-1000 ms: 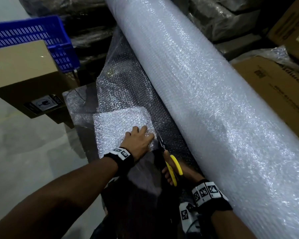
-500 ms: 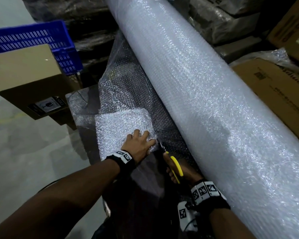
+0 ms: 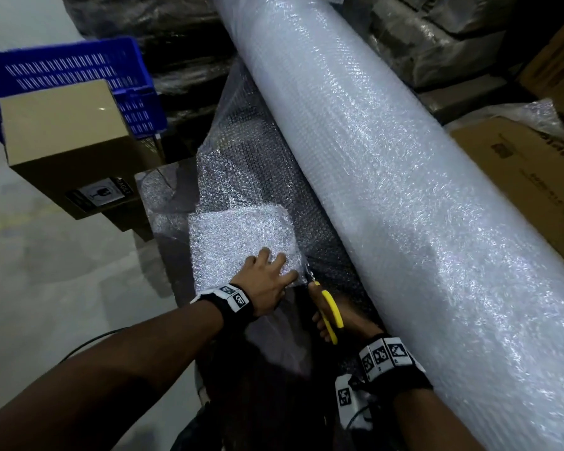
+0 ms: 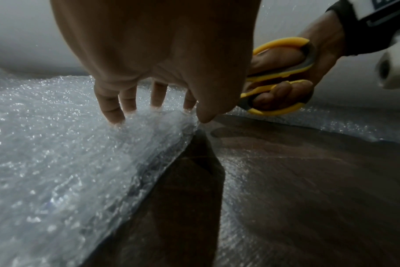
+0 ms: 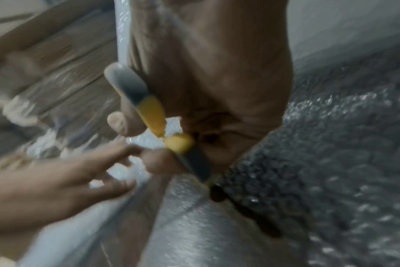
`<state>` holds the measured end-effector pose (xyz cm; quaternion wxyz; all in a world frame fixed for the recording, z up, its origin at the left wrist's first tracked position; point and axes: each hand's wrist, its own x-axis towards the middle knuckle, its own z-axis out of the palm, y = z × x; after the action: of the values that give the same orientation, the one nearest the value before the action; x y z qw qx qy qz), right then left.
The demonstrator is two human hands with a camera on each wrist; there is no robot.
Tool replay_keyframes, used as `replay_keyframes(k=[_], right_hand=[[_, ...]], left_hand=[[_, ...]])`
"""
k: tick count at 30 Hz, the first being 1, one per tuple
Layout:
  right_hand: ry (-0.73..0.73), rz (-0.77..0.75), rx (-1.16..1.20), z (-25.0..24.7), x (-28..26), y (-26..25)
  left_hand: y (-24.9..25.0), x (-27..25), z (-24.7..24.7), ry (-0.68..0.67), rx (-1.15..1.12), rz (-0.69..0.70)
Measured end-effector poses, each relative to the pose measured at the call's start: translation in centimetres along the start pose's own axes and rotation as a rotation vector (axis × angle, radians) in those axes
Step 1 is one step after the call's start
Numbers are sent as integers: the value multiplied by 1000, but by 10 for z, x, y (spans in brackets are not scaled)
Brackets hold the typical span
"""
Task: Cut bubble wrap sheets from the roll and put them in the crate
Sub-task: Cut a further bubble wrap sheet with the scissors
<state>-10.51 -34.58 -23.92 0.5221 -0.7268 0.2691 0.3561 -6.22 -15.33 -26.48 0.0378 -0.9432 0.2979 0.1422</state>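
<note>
**Scissors bite forward along the folded pad**

The left hand's fingers (image 4: 117, 110) are straight and spread, tips pressed down into the folded bubble wrap pad (image 3: 241, 236), pinning it flat near its right-hand edge. The left hand (image 3: 267, 284) grips nothing; it only bears down. Just beside it, the right hand (image 3: 342, 320) has its fingers curled through the loops of the yellow scissors (image 3: 331, 307), and in the left wrist view the two loops (image 4: 279, 72) sit close together, so the blades look nearly shut. The blade tips are mostly hidden at the pad's edge.

Against the picture of a second ago, the scissors have crept forward: the blades then stood clear and visible beside the pad, and now only a short glint shows at the wrap's edge. The left hand has slid a little up the pad to follow. That reads as a cut in progress, with the sheet not yet free.

Outward, the loose wrap runs back to the big roll (image 3: 388, 206) lying diagonally on the right. The blue crate (image 3: 79, 76) stands well apart at upper left, partly behind a cardboard box (image 3: 62, 125). More cartons (image 3: 518, 177) lie beyond the roll. The severed sheet must travel across to that crate.
</note>
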Motion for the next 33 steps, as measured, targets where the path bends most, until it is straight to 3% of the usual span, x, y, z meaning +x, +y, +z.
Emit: replay_keyframes(k=[13,21,25,30,33], right_hand=[[6,51,9,6,14,-13],[-1,59,13,3,15,-11],[-1,59,-15,-2,18,-12],[-60,54,1,-4,20,-16],[-13,25,3,-4,25,-13]], left_hand=[[-1,4,-12,-55,-74,-29],[-7,20,-28,23,-60,-184],[-10,30,-25,-67,-159,-291],[-13,35,-26,-103,-158,-298],[-14,36,-26,-112,-152,-293]])
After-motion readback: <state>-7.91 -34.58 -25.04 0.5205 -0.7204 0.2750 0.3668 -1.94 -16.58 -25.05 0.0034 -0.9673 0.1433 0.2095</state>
